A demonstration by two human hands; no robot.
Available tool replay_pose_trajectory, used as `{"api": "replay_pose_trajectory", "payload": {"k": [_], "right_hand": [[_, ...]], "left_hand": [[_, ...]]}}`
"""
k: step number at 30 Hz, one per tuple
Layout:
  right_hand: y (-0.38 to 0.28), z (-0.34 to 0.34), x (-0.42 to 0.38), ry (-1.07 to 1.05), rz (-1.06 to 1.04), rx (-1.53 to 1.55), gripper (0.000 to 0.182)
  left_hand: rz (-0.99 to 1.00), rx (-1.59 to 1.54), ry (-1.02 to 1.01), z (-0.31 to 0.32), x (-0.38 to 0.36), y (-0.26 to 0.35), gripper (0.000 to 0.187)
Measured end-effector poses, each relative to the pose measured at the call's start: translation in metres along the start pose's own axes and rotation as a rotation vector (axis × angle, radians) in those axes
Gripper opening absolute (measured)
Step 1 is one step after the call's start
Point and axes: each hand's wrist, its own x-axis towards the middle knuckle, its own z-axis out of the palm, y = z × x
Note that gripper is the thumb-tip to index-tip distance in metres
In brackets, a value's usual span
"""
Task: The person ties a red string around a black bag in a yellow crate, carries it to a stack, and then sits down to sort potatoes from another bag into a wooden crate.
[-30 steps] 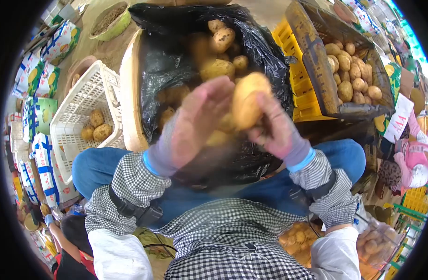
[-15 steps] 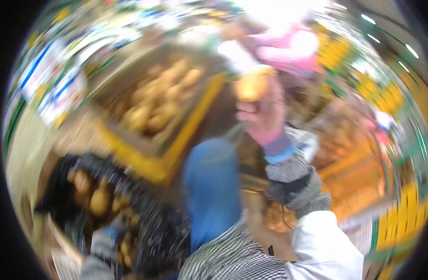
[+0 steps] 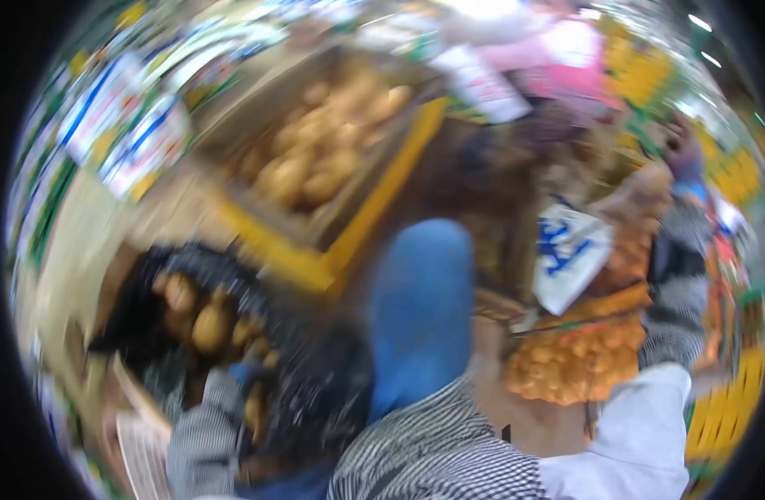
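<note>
My left hand (image 3: 247,372) is down among potatoes (image 3: 209,328) in a box lined with black plastic (image 3: 311,383). Blur and the potatoes around it hide its fingers, so whether it grips one does not show. At the far right my right hand (image 3: 687,157) is stretched out beyond the orange mesh sacks. Motion smears its fingers, and no potato can be made out in it. A wooden crate with yellow edges (image 3: 303,265) stands ahead, holding a heap of potatoes (image 3: 311,158).
An orange mesh sack of potatoes (image 3: 578,362) lies to the right, with a white bag with blue print (image 3: 570,254) near it. Yellow crates (image 3: 724,408) stand at the right. Ahead is a person in pink (image 3: 570,62). Printed sacks (image 3: 145,146) lie at the left.
My right hand has swung from the middle, where it held up a potato, out to the far right. My left hand stays in the black-lined box. The view has shifted.
</note>
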Motion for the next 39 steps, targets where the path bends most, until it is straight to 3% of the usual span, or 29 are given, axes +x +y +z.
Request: {"api": "replay_pose_trajectory", "payload": {"k": [1, 2, 4, 6, 8, 10, 11, 13, 17, 19, 21, 25, 31, 33, 35, 38, 39], "right_hand": [[-0.022, 0.067, -0.017, 0.067, 0.066, 0.338, 0.024], [-0.044, 0.134, -0.034, 0.153, 0.11, 0.642, 0.029], [-0.101, 0.272, -0.097, 0.096, 0.1, 0.379, 0.041], [-0.12, 0.344, -0.138, -0.234, 0.026, 0.373, 0.043], [-0.135, 0.414, -0.179, -0.534, -0.008, 0.522, 0.042], [-0.176, 0.467, -0.23, -0.808, 0.217, 0.533, 0.04], [-0.18, 0.494, -0.254, -0.903, 0.301, 0.483, 0.037], [-0.191, 0.536, -0.304, -1.114, 0.015, 0.611, 0.037], [-0.201, 0.579, -0.362, -1.33, 0.089, 0.774, 0.041], [-0.198, 0.594, -0.38, -1.356, 0.092, 0.746, 0.041], [-0.195, 0.598, -0.393, -1.344, 0.102, 0.724, 0.04], [-0.191, 0.604, -0.408, -1.345, 0.12, 0.671, 0.037], [-0.189, 0.605, -0.411, -1.409, 0.119, 0.563, 0.036], [-0.191, 0.601, -0.413, -1.484, 0.007, 0.372, 0.035], [-0.185, 0.599, -0.425, -1.296, -0.256, 0.454, 0.033], [-0.182, 0.609, -0.413, -1.178, -0.167, 0.513, 0.033], [-0.173, 0.617, -0.415, -1.15, -0.144, 0.561, 0.032]], "left_hand": [[0.023, -0.014, -0.069, -0.008, 0.0, 0.034, 0.045], [-0.112, -0.081, -0.113, -0.016, -0.002, 0.069, 0.049], [-0.414, -0.473, -0.109, -0.041, -0.02, 0.154, 0.056], [-0.529, -0.925, 0.014, -0.072, -0.033, 0.216, 0.057], [-0.469, -1.275, 0.181, -0.092, -0.049, 0.295, 0.051], [-0.345, -1.509, 0.343, -0.1, -0.065, 0.337, 0.047], [-0.248, -1.608, 0.3, -0.1, -0.075, 0.34, 0.047], [-0.039, -1.799, 0.19, -0.093, -0.092, 0.344, 0.046], [-0.009, -1.493, 0.611, -0.064, -0.098, 0.345, 0.047], [-0.003, -1.063, 0.777, -0.051, -0.092, 0.338, 0.046], [0.022, -0.815, 0.842, -0.044, -0.09, 0.332, 0.045], [0.073, -0.622, 0.826, -0.044, -0.093, 0.327, 0.042], [0.116, -0.805, 0.784, -0.045, -0.091, 0.329, 0.04], [0.229, -1.083, 0.646, -0.048, -0.086, 0.325, 0.04], [0.355, -1.565, 0.385, -0.047, -0.084, 0.314, 0.041], [-0.091, -1.503, 0.723, -0.038, -0.09, 0.327, 0.041], [-0.072, -1.524, 0.718, -0.039, -0.091, 0.331, 0.041]]}}
